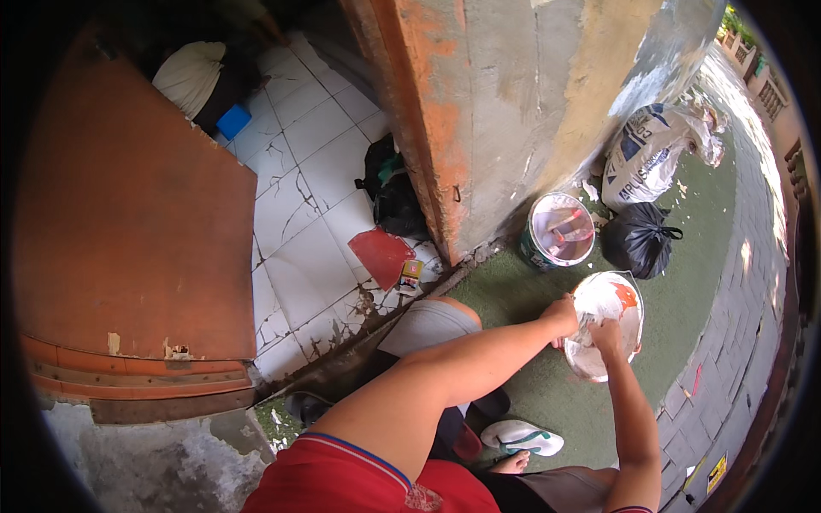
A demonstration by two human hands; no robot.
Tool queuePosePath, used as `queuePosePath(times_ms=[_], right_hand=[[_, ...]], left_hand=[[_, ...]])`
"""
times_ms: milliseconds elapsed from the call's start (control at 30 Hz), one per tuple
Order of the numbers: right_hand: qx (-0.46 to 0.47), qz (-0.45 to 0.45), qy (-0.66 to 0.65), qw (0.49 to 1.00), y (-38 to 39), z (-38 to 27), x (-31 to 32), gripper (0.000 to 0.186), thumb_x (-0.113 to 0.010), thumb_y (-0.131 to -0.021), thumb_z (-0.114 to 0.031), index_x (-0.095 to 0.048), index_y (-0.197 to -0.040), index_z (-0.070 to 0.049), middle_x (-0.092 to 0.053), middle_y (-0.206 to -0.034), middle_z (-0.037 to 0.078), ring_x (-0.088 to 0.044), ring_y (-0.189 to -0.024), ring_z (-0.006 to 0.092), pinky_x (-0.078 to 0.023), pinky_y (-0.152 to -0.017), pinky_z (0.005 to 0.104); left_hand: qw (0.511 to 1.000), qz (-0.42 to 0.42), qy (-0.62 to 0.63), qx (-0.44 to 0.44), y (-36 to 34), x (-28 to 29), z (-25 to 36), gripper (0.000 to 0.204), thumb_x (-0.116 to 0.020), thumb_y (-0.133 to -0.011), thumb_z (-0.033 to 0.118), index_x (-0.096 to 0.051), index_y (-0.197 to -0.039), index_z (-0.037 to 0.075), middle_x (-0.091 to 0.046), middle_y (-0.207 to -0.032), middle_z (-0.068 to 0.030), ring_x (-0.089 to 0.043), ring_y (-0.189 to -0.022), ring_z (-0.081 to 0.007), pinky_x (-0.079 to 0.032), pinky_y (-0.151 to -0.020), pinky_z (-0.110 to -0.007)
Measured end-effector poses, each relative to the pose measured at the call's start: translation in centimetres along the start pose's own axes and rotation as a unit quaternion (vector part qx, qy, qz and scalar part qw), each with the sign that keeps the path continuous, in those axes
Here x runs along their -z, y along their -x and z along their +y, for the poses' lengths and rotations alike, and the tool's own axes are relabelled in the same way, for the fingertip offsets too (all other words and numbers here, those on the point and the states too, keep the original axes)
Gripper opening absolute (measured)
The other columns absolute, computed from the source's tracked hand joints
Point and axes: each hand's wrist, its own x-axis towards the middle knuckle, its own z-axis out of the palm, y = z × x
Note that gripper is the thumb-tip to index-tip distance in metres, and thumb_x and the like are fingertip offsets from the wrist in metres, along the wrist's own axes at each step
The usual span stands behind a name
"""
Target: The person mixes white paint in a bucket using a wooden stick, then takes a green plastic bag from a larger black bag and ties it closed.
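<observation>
Head view, left fingers (564,314) closed on bucket (631,328)

This is the threshold of a modest building, probably a house, on a paved lane, with repair work under way. A worn orange-brown door (137,239), its lower edge chipped, stands beside an interior floored with cracked white tiles (304,244). Outside the patchy, bare-plastered wall (522,111) runs a green ground strip (513,329), then grey paving blocks (714,368); a balustrade (773,101) at the far side and daylight mark it as open air. Work shows in the pail of white paste (590,372), a second bucket (536,256) holding tools, a white plastic sack (641,162) and pale flakes (589,191) along the wall's foot.
</observation>
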Motion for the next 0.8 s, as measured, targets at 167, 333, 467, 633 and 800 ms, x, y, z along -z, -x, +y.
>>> queuePosePath(times_ms=[167,333,467,633,800], right_hand=[[0.106,0.047,0.171,0.978,2.0,-3.1,3.3,0.032,-0.068,-0.079,-0.025,-0.069,-0.086,0.006,-0.067,-0.088,0.03,-0.067,-0.086,0.0447,-0.053,-0.079,0.0489],[0.09,-0.015,0.14,0.986,2.0,0.2,1.2,0.042,-0.065,-0.08,-0.035,-0.07,-0.088,0.006,-0.067,-0.09,0.03,-0.067,-0.089,0.0438,-0.052,-0.083,0.0488],[0.034,-0.075,0.063,0.995,0.9,2.4,-0.7,0.052,-0.064,-0.08,-0.042,-0.07,-0.093,0.008,-0.067,-0.094,0.031,-0.067,-0.091,0.0434,-0.051,-0.086,0.0477],[0.018,-0.074,0.096,0.992,-0.1,-1.8,0.4,0.048,-0.061,-0.08,-0.038,-0.071,-0.093,0.007,-0.068,-0.095,0.03,-0.068,-0.091,0.0419,-0.052,-0.087,0.0466],[0.075,0.098,0.084,0.989,-0.2,-0.1,1.9,0.032,-0.062,-0.081,-0.026,-0.07,-0.085,0.005,-0.068,-0.086,0.028,-0.068,-0.081,0.042,-0.054,-0.077,0.0481]], left_hand=[[1.0,0.022,-0.002,0.01,0.3,0.5,-1.0,0.05,-0.05,-0.087,-0.001,-0.032,-0.133,-0.006,-0.068,-0.09,-0.0285,-0.071,-0.06,-0.0334,-0.058,-0.043,-0.041],[1.0,0.017,-0.003,-0.004,0.4,0.1,-0.3,0.05,-0.05,-0.086,-0.002,-0.032,-0.133,-0.006,-0.067,-0.091,-0.0281,-0.071,-0.061,-0.0311,-0.059,-0.045,-0.038],[0.998,-0.012,0.064,-0.026,-1.4,-1.2,-0.2,0.052,-0.056,-0.086,-0.001,-0.033,-0.132,-0.005,-0.067,-0.091,-0.0309,-0.071,-0.062,-0.0368,-0.058,-0.043,-0.045],[0.998,-0.001,0.065,-0.005,-1.3,1.2,-2.5,0.055,-0.053,-0.086,-0.001,-0.031,-0.136,0.001,-0.067,-0.091,-0.0284,-0.071,-0.061,-0.0345,-0.059,-0.044,-0.043],[0.998,-0.027,0.048,-0.015,-1.0,0.0,-0.9,0.054,-0.047,-0.085,-0.005,-0.029,-0.136,-0.003,-0.064,-0.099,-0.0329,-0.07,-0.065,-0.038,-0.059,-0.046,-0.045]])
